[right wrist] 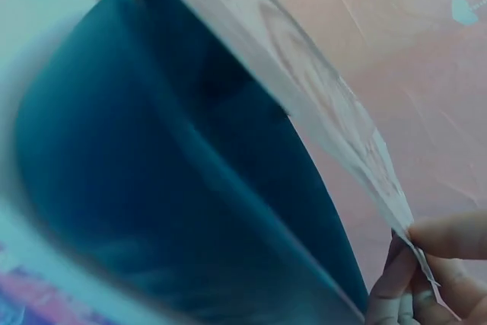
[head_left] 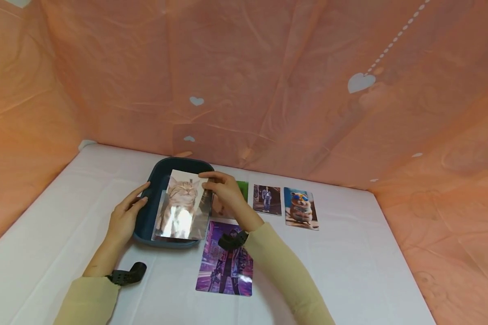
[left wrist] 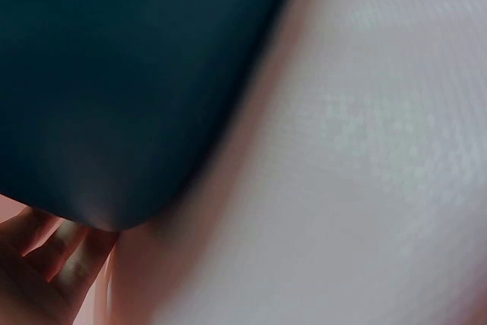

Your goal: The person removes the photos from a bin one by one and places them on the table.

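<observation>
A dark teal tray (head_left: 141,225) stands at the left of the white table. At its left rim my left hand (head_left: 124,220) grips the wall, with the fingertips against the tray wall (left wrist: 137,97) in the left wrist view. My right hand (head_left: 227,192) pinches the upper right corner of a glossy cat photo (head_left: 180,198) between thumb and fingers. The photo is over the tray, and in the right wrist view the cat photo (right wrist: 304,93) slants above the rim. Another card's edge shows beneath it at the left.
A purple picture card (head_left: 223,271) of a figure lies in front of the tray. Right of the tray are a partly covered green-edged card (head_left: 243,188), a photo of a standing person (head_left: 267,199) and a hamster card (head_left: 301,208). An orange cloth (head_left: 268,113) hangs behind.
</observation>
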`<action>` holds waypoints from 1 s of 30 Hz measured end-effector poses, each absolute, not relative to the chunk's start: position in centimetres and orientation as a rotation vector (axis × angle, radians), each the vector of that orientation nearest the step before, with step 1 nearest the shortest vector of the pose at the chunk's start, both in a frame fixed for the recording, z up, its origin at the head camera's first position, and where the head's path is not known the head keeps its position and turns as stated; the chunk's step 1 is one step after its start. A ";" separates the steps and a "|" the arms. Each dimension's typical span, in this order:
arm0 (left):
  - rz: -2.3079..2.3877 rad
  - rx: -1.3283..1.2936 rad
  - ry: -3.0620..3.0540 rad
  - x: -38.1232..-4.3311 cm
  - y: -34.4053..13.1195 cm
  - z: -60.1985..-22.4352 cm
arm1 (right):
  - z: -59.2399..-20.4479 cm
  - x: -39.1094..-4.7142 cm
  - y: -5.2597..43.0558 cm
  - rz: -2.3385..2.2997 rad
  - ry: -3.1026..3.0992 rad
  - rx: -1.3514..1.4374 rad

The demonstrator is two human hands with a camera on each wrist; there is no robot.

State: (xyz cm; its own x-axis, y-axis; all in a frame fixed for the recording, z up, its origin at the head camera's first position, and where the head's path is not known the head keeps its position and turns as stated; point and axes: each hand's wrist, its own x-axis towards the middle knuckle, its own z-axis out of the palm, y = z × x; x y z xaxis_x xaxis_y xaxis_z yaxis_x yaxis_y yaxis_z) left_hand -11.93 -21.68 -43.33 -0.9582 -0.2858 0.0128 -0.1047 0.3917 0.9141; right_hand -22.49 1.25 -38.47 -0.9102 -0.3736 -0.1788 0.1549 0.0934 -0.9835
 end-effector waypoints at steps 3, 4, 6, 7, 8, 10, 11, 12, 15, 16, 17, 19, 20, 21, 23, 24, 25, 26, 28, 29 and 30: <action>-1.627 0.344 -2.468 -12.0 -21.6 -43.4 | -38.8 -22.4 2.4 -1.896 1.970 -0.182; -1.629 0.340 -2.467 -12.0 -21.6 -43.4 | -38.9 -22.4 2.8 -1.912 1.958 -0.184; -1.629 0.335 -2.463 -12.1 -21.6 -43.5 | -39.1 -22.4 3.5 -1.936 1.977 -0.215; -1.617 0.333 -2.464 -12.1 -21.6 -43.5 | -39.2 -22.4 3.9 -1.949 1.984 -0.227; -1.611 0.329 -2.466 -12.2 -21.6 -43.5 | -39.3 -22.3 4.2 -1.959 1.995 -0.244; -1.600 0.331 -2.468 -12.2 -21.6 -43.5 | -39.4 -22.1 5.0 -1.983 2.004 -0.266; -1.596 0.333 -2.469 -12.2 -21.6 -43.5 | -39.5 -22.0 5.4 -1.992 2.004 -0.274; -1.595 0.335 -2.469 -12.2 -21.6 -43.5 | -39.5 -21.9 5.8 -1.995 2.007 -0.274; -1.587 0.343 -2.480 -12.2 -21.6 -43.4 | -39.6 -21.5 7.2 -1.994 2.005 -0.281; -1.586 0.345 -2.482 -12.2 -21.6 -43.4 | -39.7 -21.3 7.7 -1.991 2.001 -0.279; -1.586 0.343 -2.484 -12.2 -21.6 -43.4 | -39.7 -21.2 8.1 -1.988 1.995 -0.275; -1.581 0.342 -2.489 -12.1 -21.6 -43.4 | -39.9 -20.9 9.0 -1.986 1.988 -0.275; -1.580 0.342 -2.489 -12.1 -21.6 -43.4 | -40.0 -20.7 9.5 -1.980 1.990 -0.275; -1.579 0.340 -2.486 -12.1 -21.6 -43.4 | -40.1 -20.6 9.9 -1.974 1.993 -0.275; -1.585 0.334 -2.476 -12.1 -21.6 -43.3 | -40.5 -20.3 10.9 -1.961 2.011 -0.275; -1.588 0.332 -2.472 -12.1 -21.6 -43.3 | -40.7 -20.2 11.3 -1.949 2.027 -0.274; -1.592 0.330 -2.469 -12.1 -21.7 -43.3 | -40.9 -20.1 11.8 -1.939 2.041 -0.272; -1.587 0.333 -2.470 -12.1 -21.7 -43.4 | -41.1 -19.9 12.2 -1.934 2.052 -0.267; -1.594 0.336 -2.469 -12.1 -21.7 -43.5 | -41.4 -19.7 13.1 -1.923 2.072 -0.249; -1.597 0.336 -2.469 -12.2 -21.7 -43.5 | -41.5 -19.5 13.6 -1.917 2.082 -0.232; -1.597 0.339 -2.471 -12.2 -21.7 -43.5 | -41.6 -19.4 14.0 -1.909 2.094 -0.214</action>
